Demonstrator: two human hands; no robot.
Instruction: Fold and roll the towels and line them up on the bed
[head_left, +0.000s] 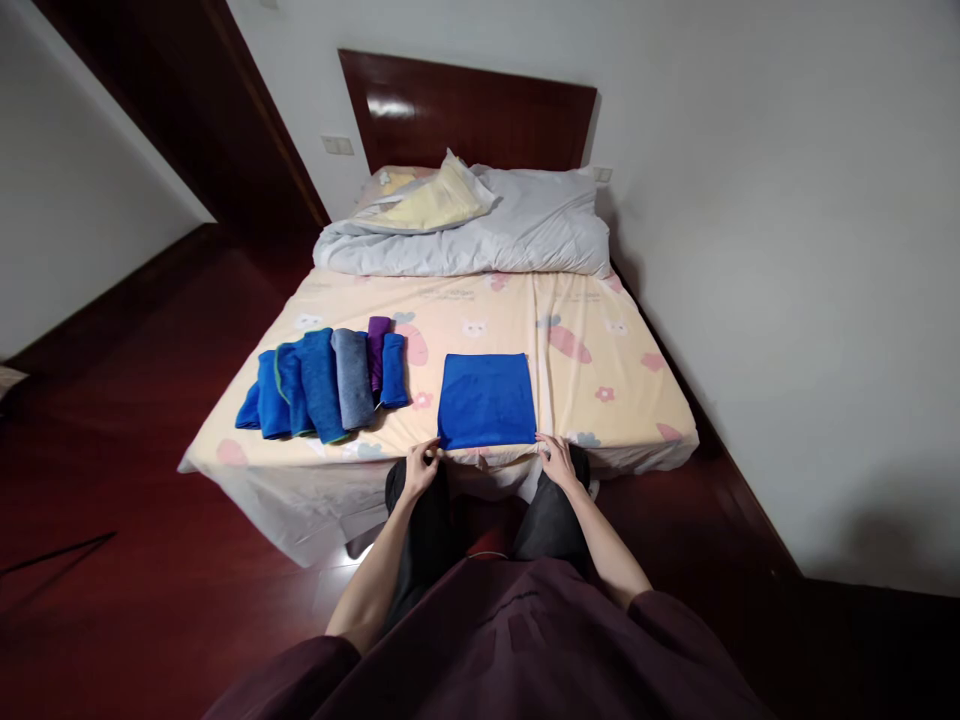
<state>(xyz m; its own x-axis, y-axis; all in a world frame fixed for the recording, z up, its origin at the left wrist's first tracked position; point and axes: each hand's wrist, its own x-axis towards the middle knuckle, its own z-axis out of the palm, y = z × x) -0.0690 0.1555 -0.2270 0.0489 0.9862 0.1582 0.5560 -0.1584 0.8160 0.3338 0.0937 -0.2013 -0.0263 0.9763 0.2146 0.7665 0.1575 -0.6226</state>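
Note:
A blue towel (pixel 486 400) lies flat as a near square on the bed, close to its front edge. My left hand (pixel 422 467) pinches the towel's near left corner, thumb and finger pressed together. At the near right corner, my right hand (pixel 556 460) has its fingertips closed on the cloth in the same way. To the left lies a row of rolled towels: several blue ones (pixel 318 385), a grey one (pixel 352 378) and a purple one (pixel 378 352).
The bed sheet (pixel 472 300) is cream with carrot and flower prints. Behind it are a folded white quilt (pixel 536 225), a yellow pillow (pixel 439 202) and a dark wooden headboard (pixel 472 112). A white wall (pixel 787 250) stands to the right; dark red floor (pixel 135 480) is on the left.

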